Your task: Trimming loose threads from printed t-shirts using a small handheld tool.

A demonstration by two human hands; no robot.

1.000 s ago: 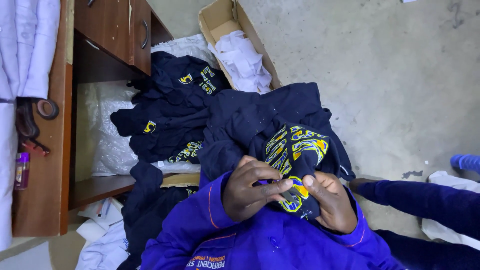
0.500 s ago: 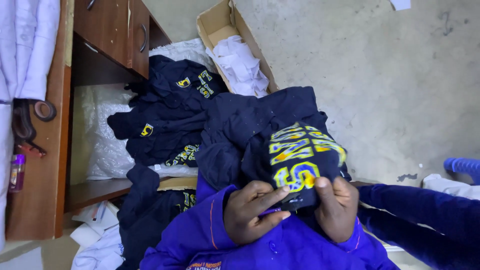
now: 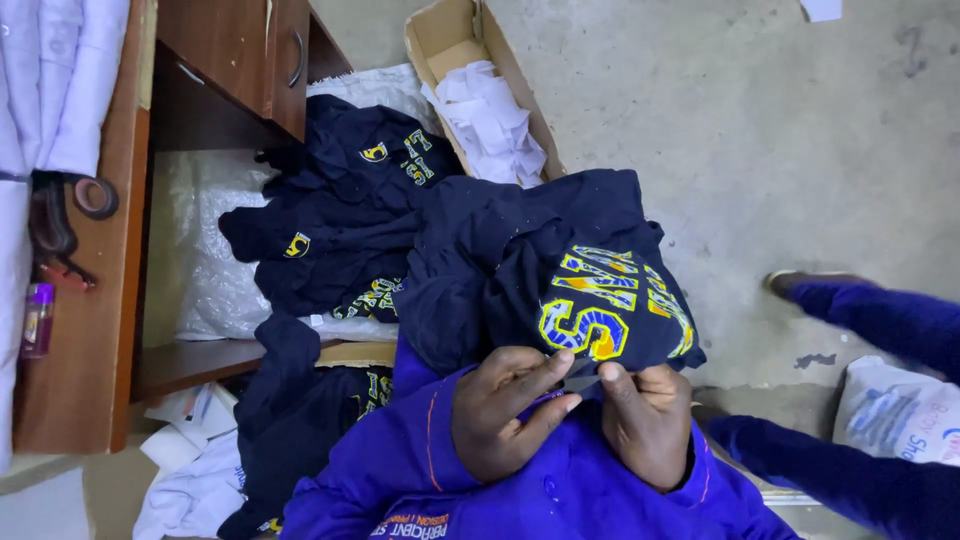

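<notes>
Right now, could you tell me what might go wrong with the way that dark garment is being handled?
1. The left hand holds a small blade-like tool beside the right hand; it might nick fingers or cloth.
2. The navy garment hangs off the lap and could slide onto the concrete floor.

Cardboard box, wooden desk

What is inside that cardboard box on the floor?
The cardboard box holds crumpled white cloth or paper, heaped toward its near end. Whatever lies beneath that heap is covered, and the box's near end is hidden by a dark garment.
</notes>
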